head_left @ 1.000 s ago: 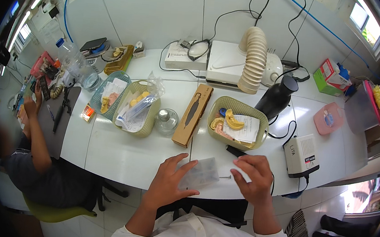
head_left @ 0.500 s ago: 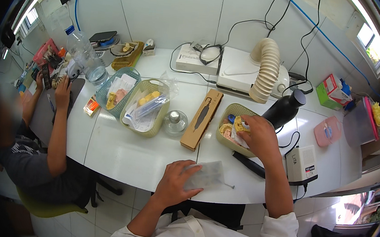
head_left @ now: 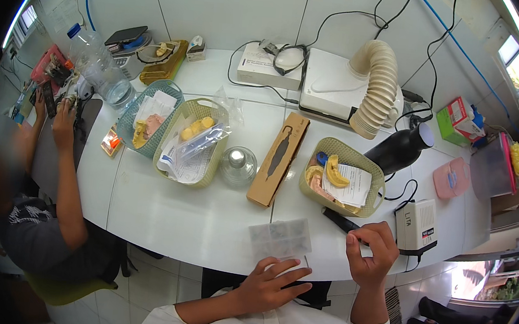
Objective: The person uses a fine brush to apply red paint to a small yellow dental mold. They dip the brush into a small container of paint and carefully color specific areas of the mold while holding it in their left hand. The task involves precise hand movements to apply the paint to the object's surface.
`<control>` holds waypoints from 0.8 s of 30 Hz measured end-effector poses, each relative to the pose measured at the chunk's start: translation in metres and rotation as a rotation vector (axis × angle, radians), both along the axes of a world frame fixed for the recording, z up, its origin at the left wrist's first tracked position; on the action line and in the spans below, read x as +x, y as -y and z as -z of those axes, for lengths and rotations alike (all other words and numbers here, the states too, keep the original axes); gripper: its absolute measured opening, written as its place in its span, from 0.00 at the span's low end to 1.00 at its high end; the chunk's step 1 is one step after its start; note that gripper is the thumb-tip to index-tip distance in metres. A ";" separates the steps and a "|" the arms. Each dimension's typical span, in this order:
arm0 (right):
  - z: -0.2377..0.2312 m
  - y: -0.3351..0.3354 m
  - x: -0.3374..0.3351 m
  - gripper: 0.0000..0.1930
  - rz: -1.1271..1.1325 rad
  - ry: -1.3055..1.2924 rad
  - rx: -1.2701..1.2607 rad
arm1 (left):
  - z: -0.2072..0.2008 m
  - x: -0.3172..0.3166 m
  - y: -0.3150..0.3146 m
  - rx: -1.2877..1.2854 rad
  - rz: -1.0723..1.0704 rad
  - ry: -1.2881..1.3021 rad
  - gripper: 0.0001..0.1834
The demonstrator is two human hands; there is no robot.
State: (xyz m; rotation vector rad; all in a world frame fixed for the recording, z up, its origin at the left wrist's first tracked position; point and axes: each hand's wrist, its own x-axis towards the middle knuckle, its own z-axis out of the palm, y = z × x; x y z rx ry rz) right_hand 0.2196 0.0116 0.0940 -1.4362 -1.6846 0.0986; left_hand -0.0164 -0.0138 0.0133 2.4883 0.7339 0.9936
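My left hand (head_left: 273, 285) hovers at the table's front edge, fingers spread and holding nothing. Just beyond its fingertips lies a clear compartment box (head_left: 280, 238), its small contents too blurred to name. A thin metal pin (head_left: 307, 262) shows at the box's near right corner. On the right, my right hand (head_left: 371, 255) has thumb and fingers curled together in front of a black handpiece (head_left: 338, 219). Whether the fingers grip anything there is hidden. Behind it a green basket (head_left: 313, 194) holds a yellow dental cast (head_left: 335, 172), a pink cast (head_left: 318, 184) and a printed paper (head_left: 356, 184).
A long cardboard box (head_left: 278, 160) and a glass bottle (head_left: 238, 166) stand mid-table. Two more baskets (head_left: 215, 165) are left of them. A black bottle (head_left: 403, 147), a control box (head_left: 415, 225) and a hose unit (head_left: 328, 88) line the right. A co-worker's arm (head_left: 70, 170) reaches in at left.
My right hand has left the green basket and drawn back toward me. My left hand has come off the compartment box and moved nearer my body. The yellow cast now lies uncovered.
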 end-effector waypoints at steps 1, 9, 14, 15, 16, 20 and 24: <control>0.002 0.006 0.001 0.08 0.027 -0.006 -0.047 | 0.008 0.005 0.003 -0.038 0.071 -0.012 0.16; -0.025 -0.070 0.006 0.08 0.019 0.050 -0.226 | 0.018 0.022 -0.004 -0.090 0.110 -0.037 0.16; -0.006 -0.119 0.015 0.09 -0.032 0.153 -0.332 | 0.019 0.029 -0.005 -0.148 0.043 0.021 0.14; -0.003 -0.122 0.015 0.09 -0.028 0.158 -0.336 | 0.020 0.029 -0.006 -0.154 0.044 0.021 0.14; -0.001 -0.123 0.015 0.10 -0.019 0.173 -0.330 | 0.020 0.030 -0.007 -0.160 0.046 0.022 0.14; 0.001 -0.121 0.012 0.10 -0.006 0.161 -0.349 | 0.012 0.030 -0.016 -0.195 0.056 0.003 0.14; 0.000 -0.125 0.012 0.11 -0.017 0.169 -0.419 | 0.015 0.032 -0.016 -0.223 0.019 0.006 0.16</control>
